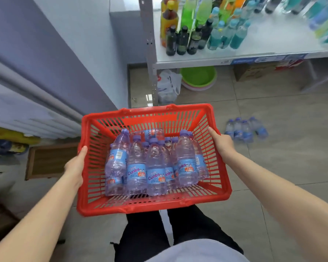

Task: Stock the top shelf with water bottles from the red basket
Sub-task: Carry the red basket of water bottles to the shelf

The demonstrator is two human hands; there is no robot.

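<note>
Gripping red basket [153, 206] by opposite side rims, left hand [75, 165] and right hand [222, 143] curled over edges; holding low, short of shelf [273, 41]. Inside: water bottles [155, 167], crowded, mostly upright. Likely heavy together, thin-walled, slick; grasp singly mid-body.

We wear black trousers [146, 241] and a pale, whitish top [197, 252] — only its rounded hem shows at the bottom edge. Our forearms [36, 220] are bare, and so are our left hand [75, 165] and right hand [222, 143].
</note>
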